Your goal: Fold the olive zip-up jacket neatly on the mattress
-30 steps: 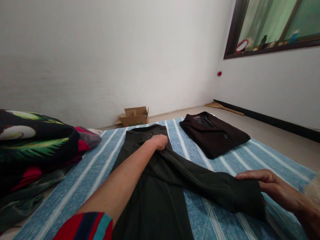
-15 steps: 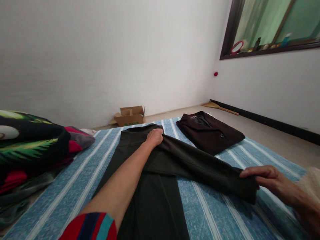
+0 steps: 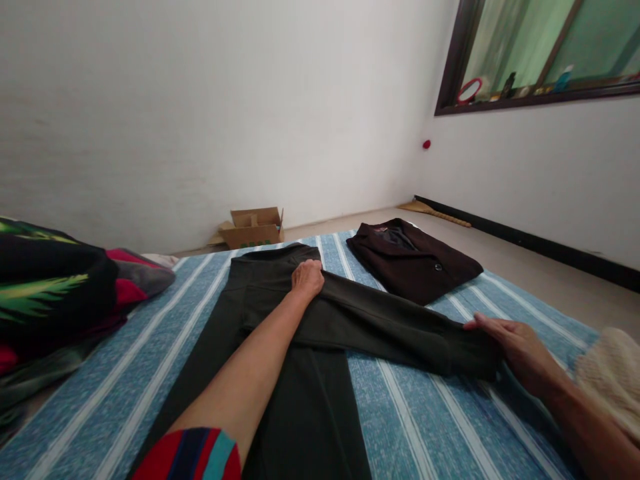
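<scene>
Across the striped mat (image 3: 415, 427), 1 trouser leg (image 3: 390, 327) is swung farther away than 1 second ago, lying left to right; its top is pinned by the curled left hand (image 3: 307, 277), its hem by the flat, open right hand (image 3: 515, 343).

No legible txt, nos. or signs anywhere. Nearest candidates: the cardboard box (image 3: 253, 229) by the wall, well beyond the left hand (image 3: 307, 277) fingertips, has a green printed strip along its bottom edge, too small to read. The brown jacket (image 3: 415, 261), past the right hand (image 3: 515, 343) fingertips toward the wall, shows a reddish patch inside the collar, poss. a label, but no letters can be made out. The bottles on the window ledge (image 3: 550, 93), high above the right-hand fingers, are too small & blurred for any brand. Nothing legible on the dark trousers (image 3: 310, 400) under both hands' fingers.
</scene>
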The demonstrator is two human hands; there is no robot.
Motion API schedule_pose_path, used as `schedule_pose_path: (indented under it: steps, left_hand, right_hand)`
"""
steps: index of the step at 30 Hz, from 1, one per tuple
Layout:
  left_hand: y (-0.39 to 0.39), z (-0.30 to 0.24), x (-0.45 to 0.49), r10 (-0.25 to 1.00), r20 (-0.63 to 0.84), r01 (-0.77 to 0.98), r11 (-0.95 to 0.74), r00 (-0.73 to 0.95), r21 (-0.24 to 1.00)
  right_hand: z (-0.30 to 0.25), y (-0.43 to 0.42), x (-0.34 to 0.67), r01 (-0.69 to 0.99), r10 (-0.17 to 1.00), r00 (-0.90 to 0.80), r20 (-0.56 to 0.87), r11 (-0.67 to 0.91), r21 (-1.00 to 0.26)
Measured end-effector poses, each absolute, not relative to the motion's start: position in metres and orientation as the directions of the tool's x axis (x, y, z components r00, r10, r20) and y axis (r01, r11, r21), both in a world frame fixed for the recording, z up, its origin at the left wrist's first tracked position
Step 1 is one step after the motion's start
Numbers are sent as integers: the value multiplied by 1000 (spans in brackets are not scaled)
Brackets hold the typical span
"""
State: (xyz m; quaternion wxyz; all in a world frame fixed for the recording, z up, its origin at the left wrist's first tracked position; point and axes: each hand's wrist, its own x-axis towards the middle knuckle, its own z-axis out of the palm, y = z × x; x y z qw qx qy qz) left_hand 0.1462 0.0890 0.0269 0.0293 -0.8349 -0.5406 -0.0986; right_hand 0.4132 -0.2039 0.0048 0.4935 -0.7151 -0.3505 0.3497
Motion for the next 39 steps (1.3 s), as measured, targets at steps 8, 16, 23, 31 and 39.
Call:
schedule_pose_path:
  steps: [8,16,23,31,39]
  left_hand:
    - [85,25,143,874,220,883,-460,432,93]
    - [11,27,108,719,287,730,-678,633,89]
    - [-60,24,96,483,168,487,-873,859,21]
    - [-63,34,111,463,34,464,-886,886,-19]
    - [-75,33,162,413,-36,414,-910,910,13]
  right_hand:
    - [-4,-193,408,288,707,702,84,-174,-942]
    - [-15,-191,415,262,721,691,-49,-314,-913]
    - [-8,-193,414,267,702,707,-83,-374,-888]
    - [-9,-185,413,164,642,757,-122,-368,-915]
    - [-11,-180,414,116,663,739,-120,-300,-947]
